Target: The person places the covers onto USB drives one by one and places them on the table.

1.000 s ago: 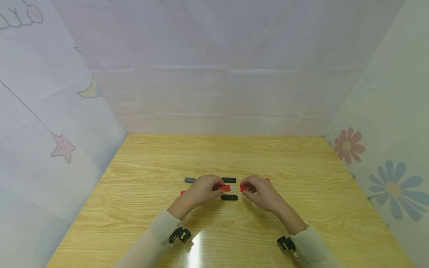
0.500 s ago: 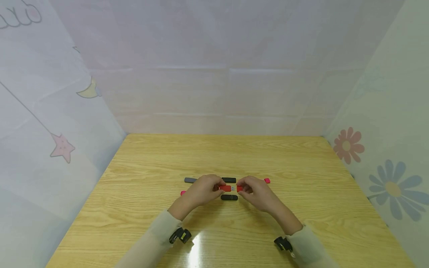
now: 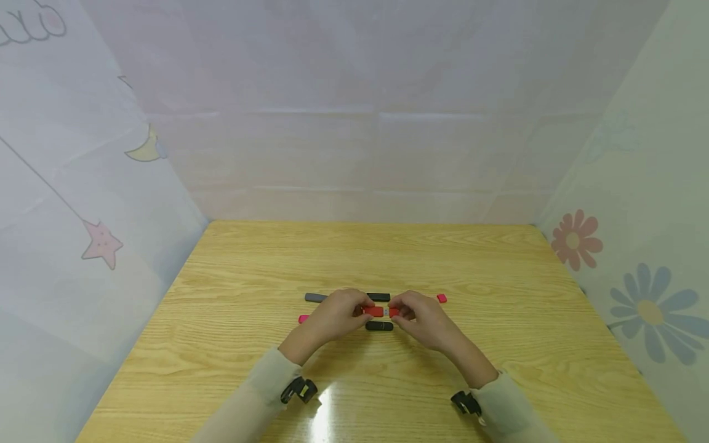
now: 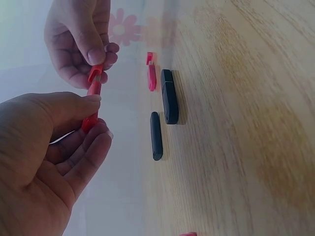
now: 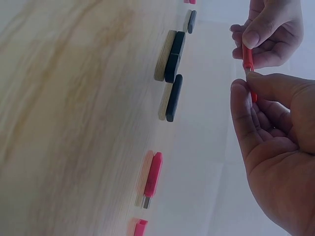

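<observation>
My left hand (image 3: 339,314) pinches a red USB flash drive (image 3: 374,311) between thumb and fingers, its metal connector (image 3: 386,312) facing right. In my right hand (image 3: 425,317) a small red cap (image 3: 394,312) is pinched, lined up with the connector. The left wrist view has the cap (image 4: 96,73) at the tip of the drive (image 4: 93,101), with some metal showing between them. The right wrist view has the drive (image 5: 247,56) above my right fingers, which hide most of the cap. Both hands are held over the table.
On the wooden table (image 3: 376,258) lie a black stick (image 3: 379,297), a black capped stick (image 3: 379,326), and a grey stick (image 3: 314,297). A pink piece (image 3: 303,319) shows beside my left hand. A pink drive (image 5: 153,174) and its pink cap (image 3: 441,298) lie to the right.
My right hand has moved left with the red cap, narrowing the gap to the flash drive's connector. My left hand has stayed almost still. The pink cap at right has come into fuller view.
</observation>
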